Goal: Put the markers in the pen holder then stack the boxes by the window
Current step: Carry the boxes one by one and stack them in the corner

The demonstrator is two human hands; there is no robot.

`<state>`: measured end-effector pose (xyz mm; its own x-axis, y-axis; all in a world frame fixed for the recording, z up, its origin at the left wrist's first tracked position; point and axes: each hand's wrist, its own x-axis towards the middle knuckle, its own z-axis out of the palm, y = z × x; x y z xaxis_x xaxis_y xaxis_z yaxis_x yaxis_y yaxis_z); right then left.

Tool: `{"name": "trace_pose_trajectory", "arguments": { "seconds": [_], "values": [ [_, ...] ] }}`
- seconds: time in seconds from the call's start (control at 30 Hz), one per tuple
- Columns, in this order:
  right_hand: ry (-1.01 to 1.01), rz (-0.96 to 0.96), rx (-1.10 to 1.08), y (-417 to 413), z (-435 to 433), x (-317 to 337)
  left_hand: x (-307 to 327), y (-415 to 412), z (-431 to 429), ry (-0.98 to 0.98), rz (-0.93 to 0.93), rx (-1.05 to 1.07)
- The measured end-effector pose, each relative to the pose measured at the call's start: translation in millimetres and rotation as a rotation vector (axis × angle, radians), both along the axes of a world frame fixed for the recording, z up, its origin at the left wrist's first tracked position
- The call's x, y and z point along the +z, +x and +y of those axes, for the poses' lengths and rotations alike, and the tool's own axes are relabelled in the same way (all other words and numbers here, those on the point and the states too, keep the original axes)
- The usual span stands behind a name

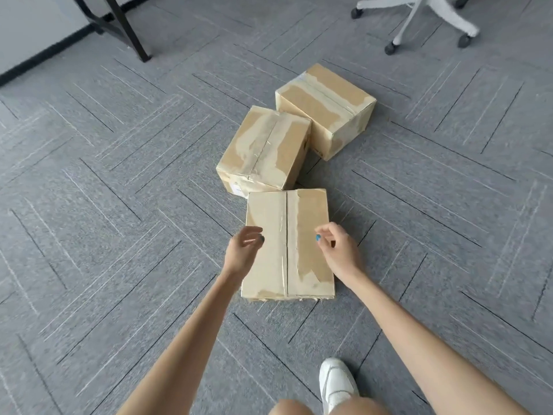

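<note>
Reaching down at lower centre, the left hand (244,247) and right hand (336,247) flank the nearest box (288,244). Both are half-curled and empty, probably spread to grip its sides for lifting.

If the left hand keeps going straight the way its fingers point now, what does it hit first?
Most likely the nearest box: the left hand sits at its left edge, fingers curled toward it. Height above the box is unclear.
</note>
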<state>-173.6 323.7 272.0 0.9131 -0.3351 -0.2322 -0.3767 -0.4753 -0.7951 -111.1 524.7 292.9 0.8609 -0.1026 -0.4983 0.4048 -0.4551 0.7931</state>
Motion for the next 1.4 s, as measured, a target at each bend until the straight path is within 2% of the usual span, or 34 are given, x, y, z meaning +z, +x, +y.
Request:
{"name": "trace_pose_trajectory", "arguments": {
  "seconds": [0.1, 0.2, 0.43, 0.67, 0.83, 1.0, 1.2, 1.4],
  "values": [
    [-0.039, -0.037, 0.036, -1.0, -11.1, -59.2, -63.6, 4.0, 3.5, 0.111, -0.108, -0.029],
    [0.034, 0.002, -0.002, -3.7, -19.9, -98.7, -107.6, 6.2, 10.6, 0.21, -0.183, -0.097],
    [0.394, 0.115, -0.095, -20.5, -16.1, -164.9, -166.7, -1.1, 22.8, 0.073, -0.172, -0.081],
    [0.434, -0.031, -0.127, -28.6, -3.3, -185.7, -181.4, -2.2, 25.8, 0.023, -0.174, 0.017],
    [0.443, -0.048, -0.128, -29.3, 2.3, -157.6, -154.1, -7.0, 29.6, 0.003, -0.212, 0.041],
    [0.42, -0.028, -0.115, -27.5, 14.2, -100.6, -102.1, -9.0, 40.7, -0.024, -0.237, 0.082],
    [0.43, 0.026, -0.081, -22.0, 31.6, -4.4, 2.3, -10.0, 60.7, 0.0, -0.232, 0.126],
    [0.446, 0.047, -0.037, -13.8, 57.9, 128.3, 129.4, -13.1, 94.1, 0.003, -0.211, 0.171]
  ]
}}
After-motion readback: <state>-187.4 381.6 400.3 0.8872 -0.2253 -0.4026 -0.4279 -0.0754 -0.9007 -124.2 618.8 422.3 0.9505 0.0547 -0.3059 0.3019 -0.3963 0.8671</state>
